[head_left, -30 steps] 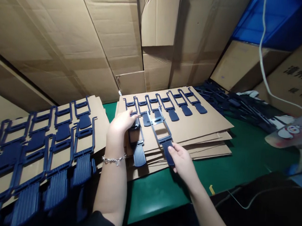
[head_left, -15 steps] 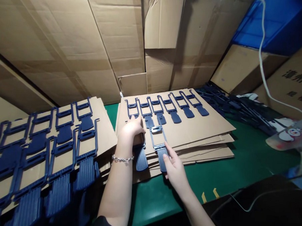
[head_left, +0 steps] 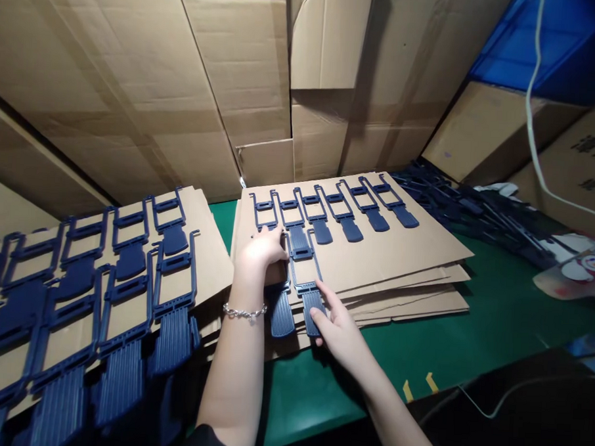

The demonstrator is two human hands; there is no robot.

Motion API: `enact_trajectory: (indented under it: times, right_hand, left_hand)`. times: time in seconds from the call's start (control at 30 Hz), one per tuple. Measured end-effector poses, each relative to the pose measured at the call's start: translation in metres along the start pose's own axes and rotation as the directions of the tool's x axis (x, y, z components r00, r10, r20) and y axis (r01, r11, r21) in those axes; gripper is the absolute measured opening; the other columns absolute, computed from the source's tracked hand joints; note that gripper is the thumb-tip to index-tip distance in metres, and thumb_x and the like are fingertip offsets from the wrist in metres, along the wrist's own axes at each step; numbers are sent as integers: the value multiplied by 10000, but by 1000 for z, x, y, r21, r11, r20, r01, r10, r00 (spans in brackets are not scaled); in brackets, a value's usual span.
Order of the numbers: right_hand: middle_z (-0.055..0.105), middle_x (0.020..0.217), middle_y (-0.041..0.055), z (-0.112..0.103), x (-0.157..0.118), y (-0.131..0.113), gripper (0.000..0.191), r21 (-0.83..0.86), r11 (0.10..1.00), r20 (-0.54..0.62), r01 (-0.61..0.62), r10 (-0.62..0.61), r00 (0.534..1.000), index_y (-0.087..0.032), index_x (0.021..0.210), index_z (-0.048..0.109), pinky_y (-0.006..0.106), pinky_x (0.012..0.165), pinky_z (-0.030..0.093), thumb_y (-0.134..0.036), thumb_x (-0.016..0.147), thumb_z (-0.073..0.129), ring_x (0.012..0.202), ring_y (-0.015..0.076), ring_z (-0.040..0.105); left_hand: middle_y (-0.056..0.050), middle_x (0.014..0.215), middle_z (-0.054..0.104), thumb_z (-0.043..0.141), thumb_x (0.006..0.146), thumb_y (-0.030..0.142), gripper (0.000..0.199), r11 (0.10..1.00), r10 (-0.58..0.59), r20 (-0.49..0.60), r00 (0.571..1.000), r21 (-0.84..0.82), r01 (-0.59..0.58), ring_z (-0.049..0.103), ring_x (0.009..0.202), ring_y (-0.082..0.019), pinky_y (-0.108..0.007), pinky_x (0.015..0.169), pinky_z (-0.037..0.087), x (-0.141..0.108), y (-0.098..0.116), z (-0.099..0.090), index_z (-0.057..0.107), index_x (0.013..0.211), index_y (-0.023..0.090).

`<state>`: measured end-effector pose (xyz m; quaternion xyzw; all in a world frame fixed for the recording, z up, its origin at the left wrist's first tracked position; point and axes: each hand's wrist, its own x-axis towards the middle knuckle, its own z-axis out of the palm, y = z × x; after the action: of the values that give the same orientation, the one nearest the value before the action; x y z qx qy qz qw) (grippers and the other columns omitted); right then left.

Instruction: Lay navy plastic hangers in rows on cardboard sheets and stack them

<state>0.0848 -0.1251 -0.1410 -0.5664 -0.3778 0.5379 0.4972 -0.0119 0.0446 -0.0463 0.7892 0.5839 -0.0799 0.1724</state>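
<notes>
My right hand (head_left: pixel 339 330) pinches the ribbed flap of a dark blue plastic frame (head_left: pixel 305 288), thumb on top and some fingers beneath. The frame's upper end lies on a cardboard sheet (head_left: pixel 399 254), its flap at the near edge. My left hand (head_left: pixel 261 251) rests over the left side of the sheet, thumb apart from the fingers, touching the frames there; its fingertips are partly hidden. Under and beside it is another frame with a ribbed flap (head_left: pixel 282 314). A row of similar frames (head_left: pixel 347 228) with flaps toward me runs along the sheet's far side.
At the left, another cardboard stack (head_left: pixel 210 245) bears two rows of blue frames (head_left: pixel 128 261). Loose dark blue parts (head_left: pixel 456 197) are heaped at the back right on the green table (head_left: pixel 511 291). Large cartons (head_left: pixel 185 80) wall the back. A white cable (head_left: pixel 531 128) hangs at the right.
My right hand has moved the frame slightly left and down, close beside the neighbouring frame. My left hand stays in about the same place. The view has shifted a little.
</notes>
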Motion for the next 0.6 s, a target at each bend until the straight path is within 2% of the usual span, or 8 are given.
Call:
enact_trajectory:
  times: [0.2, 0.3, 0.37, 0.43, 0.5, 0.53, 0.57, 0.6]
  right_hand:
    - [500, 605, -40, -10, 7, -10, 669, 23, 999, 119, -45, 42, 992, -240, 1424, 226, 182, 388, 368, -408, 829, 484, 409, 80, 468]
    - [447, 550, -39, -14, 3, -12, 645, -35, 999, 143, -12, 17, 990, -233, 1430, 224, 203, 421, 387, -510, 870, 388, 442, 107, 484]
    - [470, 570, -22, -17, -4, -12, 625, -149, 985, 90, 86, -73, 993, -244, 1415, 274, 228, 477, 409, -538, 872, 370, 493, 128, 498]
    - [504, 594, -7, -22, -13, -9, 623, -257, 951, 16, 175, -177, 984, -237, 1389, 340, 237, 507, 406, -533, 848, 427, 525, 142, 496]
    - [486, 554, -8, -34, -24, -5, 629, -297, 927, -67, 230, -261, 963, -198, 1357, 398, 232, 485, 381, -522, 822, 470, 509, 146, 468]
    - [459, 525, -15, -43, -28, -3, 625, -297, 922, -124, 250, -296, 947, -178, 1342, 415, 228, 465, 363, -514, 818, 474, 487, 140, 441]
    - [428, 505, -25, -54, -32, -2, 611, -290, 918, -195, 272, -335, 922, -162, 1328, 426, 224, 446, 344, -501, 821, 469, 466, 130, 411]
    - [402, 498, -34, -68, -34, -2, 586, -280, 912, -275, 300, -376, 885, -151, 1314, 433, 219, 434, 328, -482, 831, 458, 452, 119, 382]
  left_hand:
    - [-134, 1473, 164, 400, 849, 225, 563, 1000, -3, -31, 1000, -22, 3, 277, 1306, -295, -405, 1031, 312, -3, 5, -1, 252, 1392, 239]
    - [-117, 1490, 95, 353, 837, 158, 549, 999, -33, -111, 993, -37, 29, 107, 1349, -314, -443, 1068, 244, -27, 14, -12, 285, 1380, 197]
    - [-72, 1498, 79, 350, 801, 96, 583, 998, 36, -217, 976, -52, -48, 41, 1363, -282, -423, 1097, 191, -55, 22, -20, 298, 1371, 205]
    - [-44, 1477, 181, 315, 797, 84, 542, 954, 266, -350, 898, -41, -298, 131, 1358, -242, -391, 1096, 217, -88, 32, -22, 374, 1321, 213]
    - [-64, 1348, 408, 299, 822, 129, 457, 834, 504, -329, 798, -55, -549, 346, 1262, -223, -371, 1060, 297, -119, 46, -15, 457, 1245, 196]
    - [-86, 1243, 500, 301, 835, 159, 414, 770, 594, -261, 761, -90, -632, 433, 1184, -235, -405, 1036, 325, -132, 54, -7, 501, 1196, 189]
    - [-114, 1126, 556, 313, 846, 195, 376, 705, 680, -130, 721, -151, -693, 492, 1104, -259, -447, 985, 370, -142, 64, 3, 536, 1148, 175]
    - [-127, 1031, 580, 337, 854, 239, 340, 635, 751, 14, 660, -289, -717, 527, 1041, -275, -479, 929, 407, -150, 75, 16, 561, 1100, 174]
